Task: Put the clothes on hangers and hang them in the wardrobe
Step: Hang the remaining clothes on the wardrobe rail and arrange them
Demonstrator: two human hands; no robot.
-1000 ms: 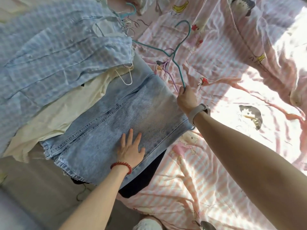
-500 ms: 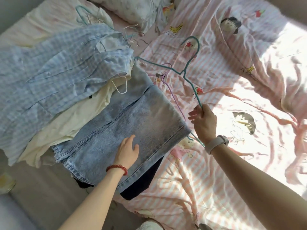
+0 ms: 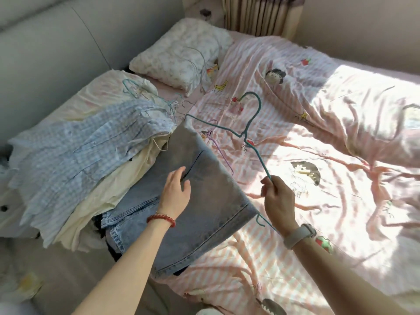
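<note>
Teal wire, a hanger [image 3: 247, 135], is pinched in my right hand [image 3: 278, 197] above the bed's pink striped sheet [image 3: 284, 264], while my left hand [image 3: 176, 192] rests open-fingered on folded denim jeans [image 3: 200, 196] beside a checked shirt [image 3: 79, 155] and cream garment [image 3: 118, 189].

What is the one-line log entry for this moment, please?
right hand: grips teal hanger | left hand: open over jeans | jeans: on bed, unhung

Teal hanger [image 3: 249, 123]; faded blue jeans [image 3: 204, 208]; pink-striped sheet [image 3: 261, 253].
</note>
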